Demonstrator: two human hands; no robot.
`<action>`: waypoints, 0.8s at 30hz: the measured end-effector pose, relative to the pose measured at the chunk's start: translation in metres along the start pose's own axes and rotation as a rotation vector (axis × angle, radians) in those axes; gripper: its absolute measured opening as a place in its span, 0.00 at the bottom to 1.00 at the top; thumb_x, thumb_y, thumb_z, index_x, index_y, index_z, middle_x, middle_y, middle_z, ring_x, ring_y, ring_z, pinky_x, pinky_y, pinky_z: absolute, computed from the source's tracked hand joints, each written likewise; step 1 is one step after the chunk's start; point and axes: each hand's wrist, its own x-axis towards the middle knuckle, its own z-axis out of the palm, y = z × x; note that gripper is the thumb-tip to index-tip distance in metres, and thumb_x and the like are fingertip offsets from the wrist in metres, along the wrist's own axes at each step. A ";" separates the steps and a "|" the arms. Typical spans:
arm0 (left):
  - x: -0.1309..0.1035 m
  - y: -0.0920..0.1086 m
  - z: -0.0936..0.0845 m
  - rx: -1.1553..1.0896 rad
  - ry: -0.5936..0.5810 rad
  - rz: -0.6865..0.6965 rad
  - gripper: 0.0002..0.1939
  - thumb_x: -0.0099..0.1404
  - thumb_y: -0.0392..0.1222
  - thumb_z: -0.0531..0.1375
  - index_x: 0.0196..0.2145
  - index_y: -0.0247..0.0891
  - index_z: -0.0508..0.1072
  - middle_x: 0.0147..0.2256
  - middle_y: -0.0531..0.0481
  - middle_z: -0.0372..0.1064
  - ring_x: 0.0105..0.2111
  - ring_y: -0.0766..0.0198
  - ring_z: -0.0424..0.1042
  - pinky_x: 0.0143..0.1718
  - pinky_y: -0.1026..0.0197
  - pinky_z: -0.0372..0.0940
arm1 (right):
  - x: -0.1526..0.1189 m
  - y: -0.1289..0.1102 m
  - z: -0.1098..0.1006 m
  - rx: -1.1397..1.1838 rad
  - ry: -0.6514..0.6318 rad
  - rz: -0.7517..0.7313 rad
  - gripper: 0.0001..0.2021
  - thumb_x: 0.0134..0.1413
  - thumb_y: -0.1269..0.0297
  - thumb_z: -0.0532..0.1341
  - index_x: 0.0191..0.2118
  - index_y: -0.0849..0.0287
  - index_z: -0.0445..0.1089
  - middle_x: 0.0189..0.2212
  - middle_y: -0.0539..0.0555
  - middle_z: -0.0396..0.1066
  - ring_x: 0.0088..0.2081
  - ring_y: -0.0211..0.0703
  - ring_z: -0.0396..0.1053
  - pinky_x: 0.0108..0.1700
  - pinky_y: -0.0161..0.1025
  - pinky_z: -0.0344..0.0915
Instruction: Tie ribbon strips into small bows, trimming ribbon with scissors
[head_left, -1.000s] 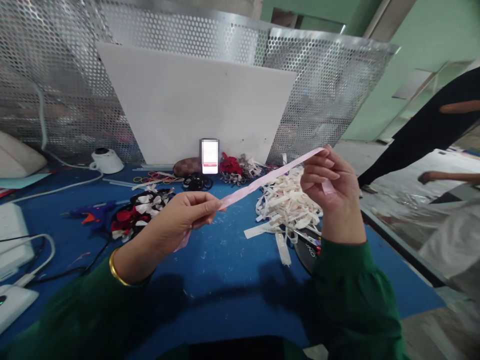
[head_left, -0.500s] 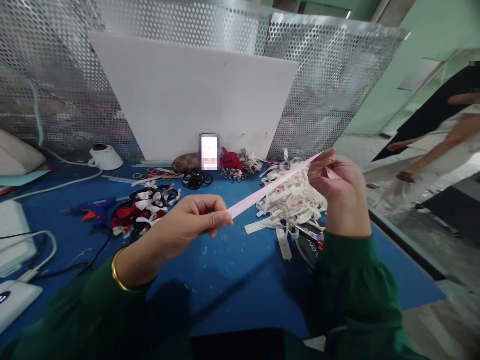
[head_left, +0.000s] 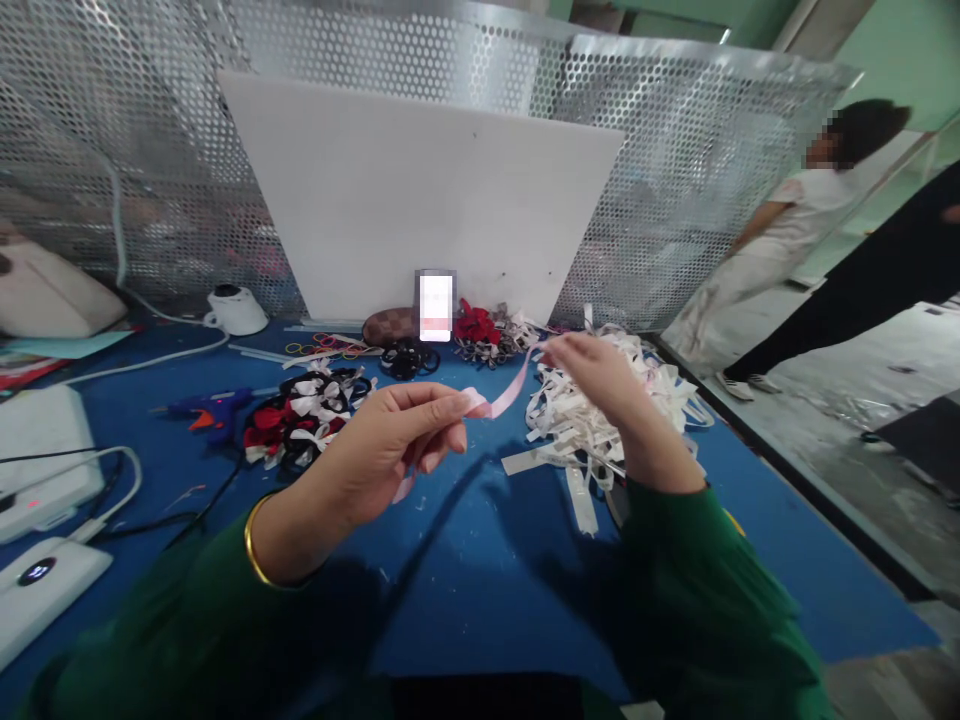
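A pale pink ribbon (head_left: pixel 513 391) runs between my two hands over the blue table, slack and curling. My left hand (head_left: pixel 405 430) pinches it between thumb and forefinger, and a loose tail of it hangs below that palm. At the ribbon's far end, the fingertips of my right hand (head_left: pixel 592 370) are closed on it, in front of a heap of white ribbon strips (head_left: pixel 574 430). Scissors (head_left: pixel 604 462) lie at the heap's edge, mostly hidden by my right forearm. Left of my left hand sits a pile of red, white and black bows (head_left: pixel 300 415).
A blue glue gun (head_left: pixel 214 412) with a cord lies at the left, near white power devices (head_left: pixel 45 460). A lit phone (head_left: pixel 435 308) leans on a white board (head_left: pixel 435 200). Black hair ties (head_left: pixel 409 358) and red bows (head_left: pixel 478 322) lie before it. Two people stand beyond the table at right.
My right hand has come in toward my left, and the ribbon has gone from taut to slack and curled. The view has turned slightly right, showing more of the people there.
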 end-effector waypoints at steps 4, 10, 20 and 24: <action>0.002 0.001 0.003 -0.080 0.106 0.037 0.10 0.63 0.44 0.68 0.33 0.33 0.81 0.22 0.54 0.70 0.16 0.77 0.61 0.15 0.75 0.56 | -0.024 -0.017 0.026 -0.414 0.137 -0.457 0.15 0.56 0.60 0.65 0.46 0.62 0.74 0.53 0.68 0.73 0.55 0.63 0.70 0.59 0.59 0.62; 0.006 -0.004 0.006 -0.144 0.065 0.046 0.07 0.64 0.41 0.67 0.34 0.33 0.81 0.26 0.51 0.75 0.20 0.73 0.68 0.20 0.72 0.65 | -0.059 -0.035 0.061 -0.057 -0.240 -0.464 0.13 0.58 0.64 0.63 0.49 0.56 0.74 0.48 0.56 0.79 0.48 0.50 0.75 0.47 0.44 0.70; 0.006 -0.010 -0.002 -0.034 -0.118 -0.066 0.06 0.63 0.40 0.68 0.34 0.35 0.83 0.30 0.48 0.79 0.22 0.73 0.72 0.24 0.72 0.65 | -0.047 -0.027 0.063 0.228 -0.068 -0.198 0.07 0.57 0.68 0.61 0.33 0.58 0.77 0.25 0.48 0.75 0.28 0.38 0.71 0.32 0.35 0.65; 0.005 -0.010 -0.003 -0.026 -0.138 -0.029 0.07 0.63 0.42 0.68 0.37 0.37 0.83 0.32 0.47 0.80 0.23 0.72 0.72 0.26 0.70 0.66 | -0.044 -0.021 0.069 0.292 -0.108 -0.130 0.05 0.55 0.65 0.62 0.34 0.58 0.75 0.25 0.48 0.75 0.27 0.38 0.70 0.30 0.35 0.65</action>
